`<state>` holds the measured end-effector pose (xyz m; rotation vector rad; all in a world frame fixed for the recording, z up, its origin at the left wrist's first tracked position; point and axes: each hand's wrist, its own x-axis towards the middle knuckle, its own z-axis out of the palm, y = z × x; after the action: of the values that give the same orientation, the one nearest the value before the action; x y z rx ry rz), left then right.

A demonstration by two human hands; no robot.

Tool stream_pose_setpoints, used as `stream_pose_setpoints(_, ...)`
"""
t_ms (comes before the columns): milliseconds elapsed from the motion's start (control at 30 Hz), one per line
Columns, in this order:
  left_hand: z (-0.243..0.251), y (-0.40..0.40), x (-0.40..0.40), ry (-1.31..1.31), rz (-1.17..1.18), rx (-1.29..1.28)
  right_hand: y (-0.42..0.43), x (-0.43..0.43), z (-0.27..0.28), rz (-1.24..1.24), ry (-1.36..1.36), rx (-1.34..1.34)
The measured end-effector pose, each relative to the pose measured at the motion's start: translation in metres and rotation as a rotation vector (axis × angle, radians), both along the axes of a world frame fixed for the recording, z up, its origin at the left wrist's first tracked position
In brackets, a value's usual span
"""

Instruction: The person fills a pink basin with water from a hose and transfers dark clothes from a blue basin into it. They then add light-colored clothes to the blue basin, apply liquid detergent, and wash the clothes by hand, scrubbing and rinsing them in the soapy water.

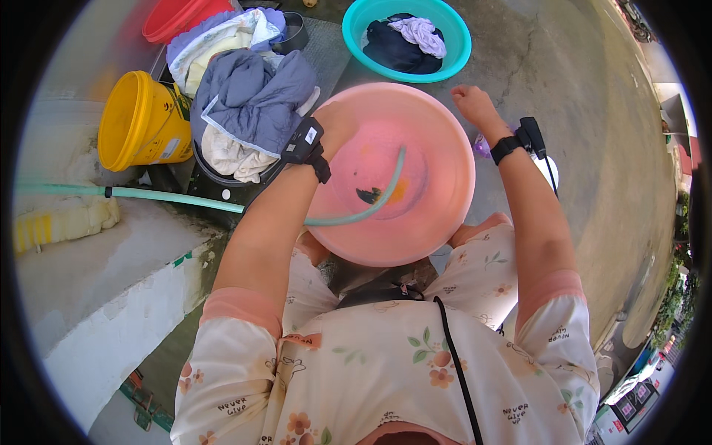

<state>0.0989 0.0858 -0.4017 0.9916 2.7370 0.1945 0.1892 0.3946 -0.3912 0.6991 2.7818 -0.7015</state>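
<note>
A large pink plastic basin (384,245) stands between my knees. A pale green hose (356,218) runs in over its left side, and its end curves up above the basin floor. On that floor lies a dark and orange patch (368,194), perhaps a printed design. My left hand (337,127) is at the basin's upper left rim beside the heaped laundry; it is blurred, with its fingers hard to make out. Just beyond the right rim, my right hand (476,104) is raised with curled fingers and nothing visible in it. Both wrists wear strapped devices.
A turquoise basin (350,39) beyond holds dark and lilac cloth. At left, a grey quilted cloth (250,94) tops a laundry pile, near a yellow bucket (161,125) and a red bucket (181,19). A low white wall (128,300) borders the left. Something purple (481,146) lies under my right wrist.
</note>
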Motion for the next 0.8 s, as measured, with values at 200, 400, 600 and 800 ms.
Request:
stream_pose_setpoints(200, -0.045, 0.048, -0.037, -0.009, -0.123, 0.288, 0.016, -0.032, -0.084, 0.214, 0.231, 0.175)
stream_pose_setpoints(400, -0.087, 0.066, -0.031, 0.221, 0.034, 0.302, 0.003, -0.051, -0.098, 0.350, 0.276, 0.453)
stream_pose_setpoints(600, -0.094, 0.079, -0.037, 0.071, -0.028, 0.382, 0.010, -0.063, -0.089, 0.399, 0.204, 0.488)
stream_pose_setpoints(800, -0.095, 0.079, -0.031, -0.044, -0.058, 0.354, 0.007, -0.052, -0.091, 0.538, 0.037, 0.461)
